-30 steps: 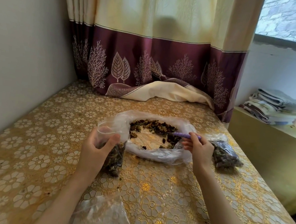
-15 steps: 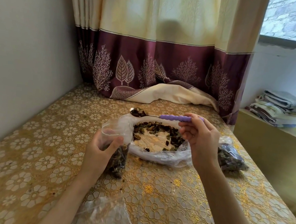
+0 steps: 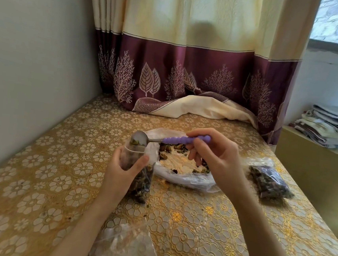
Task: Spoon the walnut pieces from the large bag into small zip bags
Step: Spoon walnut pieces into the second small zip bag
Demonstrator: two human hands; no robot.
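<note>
A small clear zip bag [image 3: 137, 172], already well filled with dark walnut pieces, is held upright by the left hand [image 3: 121, 171], whose fingers and thumb are curled round its upper half while its base rests on the gold floral tablecloth [image 3: 45, 178]. A metal spoon with a beaded purple handle [image 3: 175, 139] is pinched between the thumb and fingers of the right hand [image 3: 216, 156]. Its bowl is tilted over the open mouth of the held bag, just above the left thumb, and a few walnut pieces [image 3: 136, 143] can be seen at its lower edge.

The large crumpled clear bag [image 3: 182, 174] lies open directly below the right hand and just beside the left hand. Most of its bottom is bare; only a thin ring of pieces is left along its far and right sides.

One filled small bag [image 3: 269, 182] lies on its side, well to the outer side of the right hand. Whether it is zipped cannot be told. Clear empty bags [image 3: 123, 245] lie near the left forearm, close to the body.

The task is judged to be well advanced: one small bag is finished, a second is nearly filled, and a small remainder is to be spooned out. The held bag is still to be closed, and at least one empty bag is available for what is left
</note>
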